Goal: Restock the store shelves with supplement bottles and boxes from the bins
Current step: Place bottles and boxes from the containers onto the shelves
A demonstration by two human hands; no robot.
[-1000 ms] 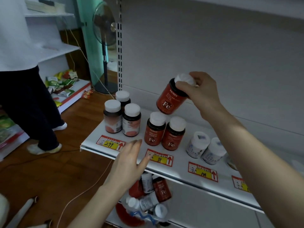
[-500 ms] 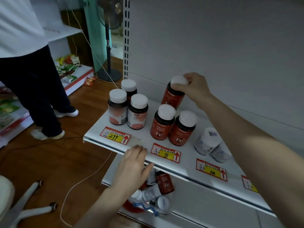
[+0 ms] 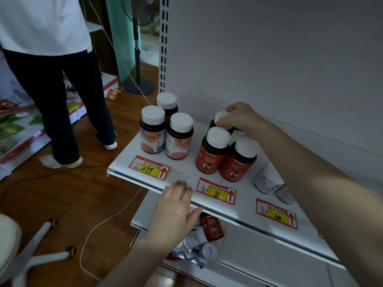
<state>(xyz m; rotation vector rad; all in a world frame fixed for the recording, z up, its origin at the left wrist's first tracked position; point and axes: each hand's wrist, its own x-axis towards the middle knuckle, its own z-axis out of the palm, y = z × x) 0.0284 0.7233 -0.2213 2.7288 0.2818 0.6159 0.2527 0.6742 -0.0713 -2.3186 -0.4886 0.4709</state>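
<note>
While the right hand [image 3: 242, 119] grips the white cap of a red Fe bottle [image 3: 220, 117] from above, that bottle stands, or very nearly stands, on the white shelf [image 3: 186, 168] directly behind the two front Fe bottles [image 3: 213, 154], close to the back panel. Its base is hidden by the pair in front, so whether it is fully seated cannot be told. The step in hand looks like setting one bottle down in the second row above the price tag marked 98 [image 3: 216, 191]. The next move, as I judge it, calls for making sure the bottle is upright and flat on the shelf. The fingers can then loosen and the hand lift straight up and back, so that the wrist does not knock the front pair, which stand touching each other just below the forearm. The right hand's fingers and thumb are curled round the cap, pinching it at its rim. The left hand [image 3: 174, 212] holds nothing: its fingers lie straight and close together, thumb spread out, over the shelf's front lip, and I cannot tell whether they touch it. Beneath it, more bottles [image 3: 196, 239] lie jumbled in a bin [image 3: 172, 255], so restocking seems far from done.
</note>
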